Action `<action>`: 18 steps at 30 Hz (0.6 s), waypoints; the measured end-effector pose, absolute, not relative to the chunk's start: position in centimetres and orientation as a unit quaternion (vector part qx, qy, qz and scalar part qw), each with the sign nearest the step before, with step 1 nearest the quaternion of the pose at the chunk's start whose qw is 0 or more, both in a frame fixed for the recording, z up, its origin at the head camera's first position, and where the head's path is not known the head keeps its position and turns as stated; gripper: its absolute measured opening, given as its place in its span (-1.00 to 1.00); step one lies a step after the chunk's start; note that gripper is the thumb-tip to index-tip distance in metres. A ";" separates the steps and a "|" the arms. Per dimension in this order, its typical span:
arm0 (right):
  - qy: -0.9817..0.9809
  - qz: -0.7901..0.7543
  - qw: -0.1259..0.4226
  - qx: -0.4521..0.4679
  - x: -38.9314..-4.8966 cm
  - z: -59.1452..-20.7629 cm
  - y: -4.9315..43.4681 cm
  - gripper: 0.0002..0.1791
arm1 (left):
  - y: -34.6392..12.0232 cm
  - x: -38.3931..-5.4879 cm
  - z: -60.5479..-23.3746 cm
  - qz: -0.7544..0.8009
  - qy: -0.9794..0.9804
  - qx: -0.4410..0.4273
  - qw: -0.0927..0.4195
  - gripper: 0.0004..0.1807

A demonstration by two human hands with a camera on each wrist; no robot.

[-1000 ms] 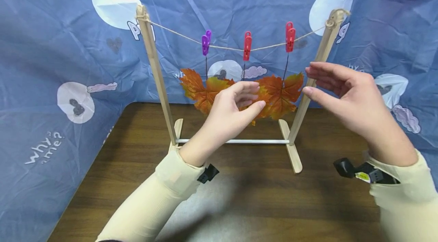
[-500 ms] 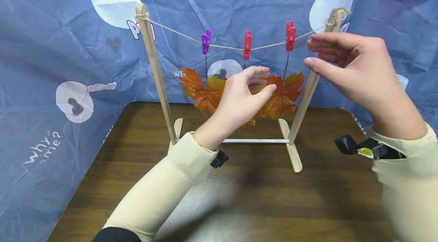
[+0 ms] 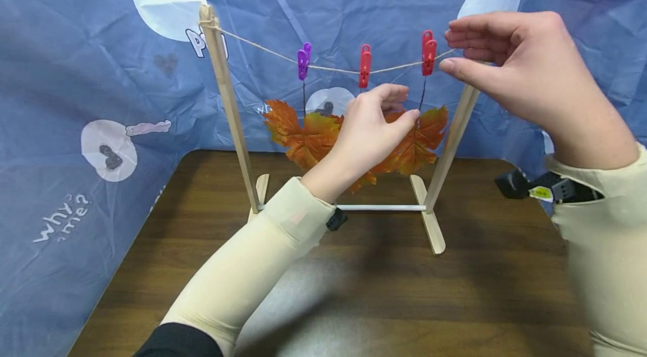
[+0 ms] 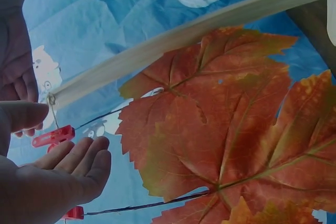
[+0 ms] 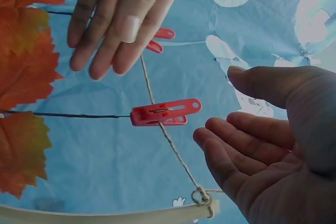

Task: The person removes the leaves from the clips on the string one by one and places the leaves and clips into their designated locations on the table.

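Three orange-red artificial maple leaves (image 3: 303, 132) hang by dark stems from a twine line (image 3: 263, 49). A purple clothespin (image 3: 303, 61) holds the left stem, and red clothespins hold the middle (image 3: 365, 66) and right (image 3: 428, 53) ones. My left hand (image 3: 376, 127) is in front of the leaves below the middle clothespin, thumb apart from the fingers and nothing in its grasp. To the right of the right clothespin, my right hand (image 3: 520, 59) is raised, its gap facing the clothespin. In the right wrist view that red clothespin (image 5: 165, 113) stands apart from the right fingertips (image 5: 210, 145).
The twine is tied between two wooden posts (image 3: 229, 104) (image 3: 455, 138), joined low by a white rod (image 3: 379, 207) and set on wooden feet (image 3: 428, 222). The stand is on a brown wooden table (image 3: 404, 289). Behind it hangs a blue printed cloth (image 3: 343, 3).
Both hands have risen. The left has also shifted to the right in front of the leaves; the right has climbed to the height of the right clothespin. The leaves and clothespins remain in place.
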State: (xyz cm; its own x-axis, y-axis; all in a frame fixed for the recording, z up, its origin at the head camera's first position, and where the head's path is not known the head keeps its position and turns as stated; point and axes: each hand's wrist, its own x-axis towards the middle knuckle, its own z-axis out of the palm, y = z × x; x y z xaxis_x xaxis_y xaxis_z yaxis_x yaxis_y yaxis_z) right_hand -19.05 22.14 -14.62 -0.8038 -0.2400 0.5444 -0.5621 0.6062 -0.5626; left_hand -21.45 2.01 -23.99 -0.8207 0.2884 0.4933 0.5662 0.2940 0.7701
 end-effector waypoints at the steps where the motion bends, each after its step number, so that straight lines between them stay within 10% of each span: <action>1: -0.876 0.371 0.209 0.227 -19.2 -14.4 22.1 -0.50 | 2.1 -21.6 -23.9 -0.525 -0.798 -0.267 0.129 -0.57; 18: -0.946 0.168 0.150 0.232 -21.3 -11.6 21.4 -0.37 | 4.0 -23.3 -23.2 -0.478 -0.834 -0.250 0.112 -0.55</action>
